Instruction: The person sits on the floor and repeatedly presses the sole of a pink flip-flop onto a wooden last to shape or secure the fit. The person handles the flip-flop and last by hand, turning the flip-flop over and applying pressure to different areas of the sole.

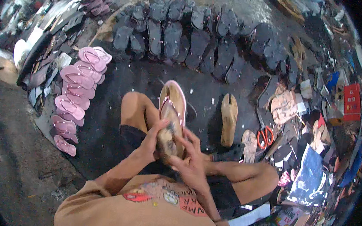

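Between my two hands, above my lap, is a pink-edged sandal with a wooden shoe last lying on it, under the strap. The toe end points away from me. My left hand wraps the left edge near the heel half, fingers closed on it. From the right, my right hand grips the same sandal and last around the heel, its fingers bent against the side. Part of the heel is covered by my hands. A second wooden last, with a slit at its toe, lies on the dark mat to the right.
Pink sandals lie in an overlapping row at the left. Many dark sandals and soles line the mat's far side. Orange-handled scissors rest at the right, beside scraps, a blue plastic sheet and a red box.
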`<action>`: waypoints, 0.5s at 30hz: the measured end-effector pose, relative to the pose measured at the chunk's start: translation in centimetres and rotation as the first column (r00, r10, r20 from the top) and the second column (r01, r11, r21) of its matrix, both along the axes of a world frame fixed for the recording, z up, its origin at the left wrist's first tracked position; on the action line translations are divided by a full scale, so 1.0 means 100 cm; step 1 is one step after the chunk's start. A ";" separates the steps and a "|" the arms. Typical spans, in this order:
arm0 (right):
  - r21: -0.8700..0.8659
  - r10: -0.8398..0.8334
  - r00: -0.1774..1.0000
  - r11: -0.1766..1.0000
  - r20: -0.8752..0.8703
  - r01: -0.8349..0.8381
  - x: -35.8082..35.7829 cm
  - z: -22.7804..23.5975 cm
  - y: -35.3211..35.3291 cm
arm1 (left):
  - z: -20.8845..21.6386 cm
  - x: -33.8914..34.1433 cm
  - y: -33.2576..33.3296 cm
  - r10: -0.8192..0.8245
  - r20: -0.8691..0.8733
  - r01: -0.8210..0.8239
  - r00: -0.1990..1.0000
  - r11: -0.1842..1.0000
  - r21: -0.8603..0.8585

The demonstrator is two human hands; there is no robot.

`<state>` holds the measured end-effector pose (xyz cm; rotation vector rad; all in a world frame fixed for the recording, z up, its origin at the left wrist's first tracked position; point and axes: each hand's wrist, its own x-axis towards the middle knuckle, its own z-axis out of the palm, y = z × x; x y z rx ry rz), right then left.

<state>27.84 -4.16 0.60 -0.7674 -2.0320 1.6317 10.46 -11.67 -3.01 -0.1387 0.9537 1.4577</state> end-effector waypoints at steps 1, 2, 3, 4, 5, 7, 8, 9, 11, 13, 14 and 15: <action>-0.417 -0.093 0.952 0.908 -0.291 -0.039 0.013 -0.006 0.008 | 0.014 0.000 -0.011 0.020 0.016 -0.019 1.000 0.999 -0.027; -0.687 -0.404 0.886 0.711 -0.227 0.148 0.018 -0.003 0.001 | 0.026 -0.005 -0.024 -0.023 0.104 0.013 0.994 0.996 0.093; -0.489 -0.311 0.948 0.839 -0.069 0.240 0.024 -0.007 0.001 | 0.049 0.002 -0.029 -0.031 0.104 0.024 0.994 0.997 0.071; -0.269 -0.242 0.962 0.925 0.123 0.267 0.031 -0.011 -0.001 | 0.074 0.010 -0.034 -0.035 0.112 0.031 0.993 0.999 0.032; -0.359 -0.196 0.973 0.905 0.121 0.227 0.033 -0.008 -0.011 | 0.097 0.016 -0.036 -0.046 0.119 0.046 0.992 0.999 0.007; -0.512 -0.127 0.987 0.844 0.097 0.159 0.034 0.009 -0.027 | 0.126 0.025 -0.040 -0.063 0.134 0.066 0.989 0.998 -0.021; -0.585 -0.122 0.989 0.798 0.084 0.148 0.037 0.014 -0.033 | 0.121 0.025 -0.043 -0.063 0.167 0.068 0.984 0.997 -0.024; -0.654 -0.146 0.987 0.740 0.071 0.157 0.042 0.015 -0.039 | 0.112 0.027 -0.050 -0.063 0.201 0.070 0.978 0.997 -0.027; -0.794 -0.178 0.982 0.586 0.064 0.158 0.051 0.009 -0.045 | 0.097 0.030 -0.058 -0.047 0.268 0.046 0.962 0.999 0.011; -0.804 -0.163 0.986 0.582 0.033 0.123 0.062 0.008 -0.052 | 0.089 0.034 -0.058 -0.034 0.322 0.001 0.946 0.995 0.103; -0.805 -0.157 0.988 0.585 0.012 0.103 0.067 0.008 -0.053 | 0.085 0.035 -0.055 -0.033 0.345 -0.023 0.938 0.988 0.155; -0.813 -0.166 0.986 0.573 0.005 0.100 0.070 0.008 -0.052 | 0.080 0.037 -0.054 -0.031 0.367 -0.048 0.930 0.977 0.206</action>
